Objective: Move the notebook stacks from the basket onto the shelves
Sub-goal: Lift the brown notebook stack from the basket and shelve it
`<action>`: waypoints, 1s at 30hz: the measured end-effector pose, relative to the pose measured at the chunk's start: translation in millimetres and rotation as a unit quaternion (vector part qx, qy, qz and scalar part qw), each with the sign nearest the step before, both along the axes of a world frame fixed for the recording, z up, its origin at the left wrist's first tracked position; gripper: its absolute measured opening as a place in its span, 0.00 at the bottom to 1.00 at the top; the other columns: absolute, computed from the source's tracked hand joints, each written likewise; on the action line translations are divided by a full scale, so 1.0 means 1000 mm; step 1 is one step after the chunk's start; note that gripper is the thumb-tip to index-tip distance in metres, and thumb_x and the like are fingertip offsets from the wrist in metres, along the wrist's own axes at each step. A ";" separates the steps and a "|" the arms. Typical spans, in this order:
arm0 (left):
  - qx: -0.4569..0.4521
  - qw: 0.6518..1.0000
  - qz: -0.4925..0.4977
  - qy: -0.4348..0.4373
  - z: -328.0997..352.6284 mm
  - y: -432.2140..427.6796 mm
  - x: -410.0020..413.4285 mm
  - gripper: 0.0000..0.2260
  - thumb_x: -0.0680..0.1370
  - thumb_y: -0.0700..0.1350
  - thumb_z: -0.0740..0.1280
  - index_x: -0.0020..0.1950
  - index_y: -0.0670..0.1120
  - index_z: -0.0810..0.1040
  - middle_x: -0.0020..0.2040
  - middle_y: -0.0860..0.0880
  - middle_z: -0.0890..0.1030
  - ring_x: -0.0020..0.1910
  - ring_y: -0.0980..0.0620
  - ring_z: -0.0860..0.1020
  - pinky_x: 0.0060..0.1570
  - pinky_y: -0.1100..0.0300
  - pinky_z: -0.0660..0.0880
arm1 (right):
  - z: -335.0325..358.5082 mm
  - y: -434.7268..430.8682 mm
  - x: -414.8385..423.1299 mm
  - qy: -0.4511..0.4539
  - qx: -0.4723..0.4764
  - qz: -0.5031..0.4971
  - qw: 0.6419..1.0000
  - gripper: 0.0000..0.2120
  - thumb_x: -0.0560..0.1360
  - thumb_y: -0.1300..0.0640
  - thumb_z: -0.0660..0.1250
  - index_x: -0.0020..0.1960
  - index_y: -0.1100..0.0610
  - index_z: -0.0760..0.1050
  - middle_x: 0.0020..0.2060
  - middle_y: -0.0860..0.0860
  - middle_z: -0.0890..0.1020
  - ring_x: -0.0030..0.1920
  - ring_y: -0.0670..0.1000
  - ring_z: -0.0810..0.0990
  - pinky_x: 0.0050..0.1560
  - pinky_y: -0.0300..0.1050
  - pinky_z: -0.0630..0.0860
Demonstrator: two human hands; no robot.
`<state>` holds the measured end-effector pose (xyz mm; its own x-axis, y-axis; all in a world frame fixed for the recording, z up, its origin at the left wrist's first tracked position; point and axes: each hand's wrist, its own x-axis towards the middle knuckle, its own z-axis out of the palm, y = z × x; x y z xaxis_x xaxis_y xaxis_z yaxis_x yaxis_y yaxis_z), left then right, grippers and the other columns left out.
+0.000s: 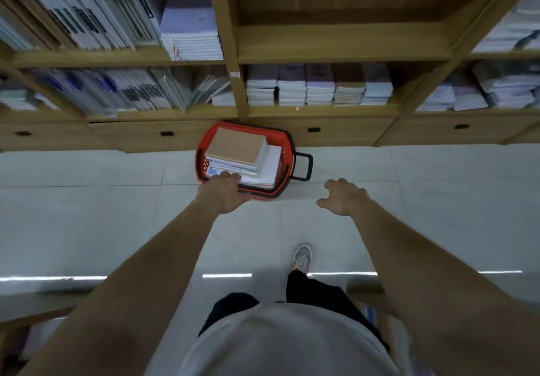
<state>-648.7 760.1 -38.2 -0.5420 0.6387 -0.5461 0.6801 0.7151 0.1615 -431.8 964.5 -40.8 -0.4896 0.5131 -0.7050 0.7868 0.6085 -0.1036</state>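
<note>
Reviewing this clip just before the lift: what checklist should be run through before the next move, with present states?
1. The notebook stacks lie in the basket: ok.
2. The left hand is at the stacks' near corner: ok; its grip: cannot tell.
3. The right hand is free, fingers spread: ok.
4. The right hand is on the stacks: not ok, it is over the floor beside the basket.
5. A bare shelf compartment can receive them: ok.
</note>
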 end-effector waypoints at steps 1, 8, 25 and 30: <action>-0.001 1.000 0.013 0.000 0.002 0.010 -0.002 0.30 0.77 0.63 0.65 0.74 0.49 0.70 0.70 0.45 0.73 0.68 0.42 0.73 0.62 0.45 0.74 | -0.001 0.015 -0.007 0.002 0.000 0.008 1.000 0.33 0.78 0.39 0.62 0.79 0.51 0.62 0.73 0.55 0.68 0.71 0.58 0.70 0.69 0.56 0.67; 0.003 0.996 0.086 -0.008 0.007 0.084 -0.038 0.31 0.78 0.61 0.64 0.77 0.49 0.66 0.74 0.46 0.70 0.70 0.43 0.71 0.66 0.45 0.72 | 0.005 0.116 -0.080 0.019 -0.013 0.056 0.998 0.34 0.78 0.38 0.62 0.79 0.52 0.62 0.73 0.57 0.68 0.71 0.60 0.70 0.70 0.57 0.66; -0.015 0.985 0.167 -0.048 -0.015 0.160 -0.157 0.29 0.78 0.62 0.63 0.76 0.50 0.67 0.72 0.45 0.72 0.67 0.42 0.73 0.63 0.44 0.75 | 0.013 0.213 -0.266 -0.007 0.011 0.212 0.977 0.29 0.78 0.38 0.63 0.73 0.53 0.69 0.70 0.55 0.72 0.66 0.58 0.74 0.63 0.53 0.72; -0.022 0.977 0.209 -0.046 -0.017 0.170 -0.183 0.29 0.79 0.63 0.62 0.76 0.50 0.66 0.72 0.45 0.71 0.68 0.42 0.72 0.62 0.46 0.74 | 0.011 0.223 -0.326 -0.003 0.014 0.275 0.961 0.33 0.78 0.36 0.62 0.77 0.51 0.65 0.72 0.56 0.69 0.69 0.59 0.72 0.65 0.56 0.70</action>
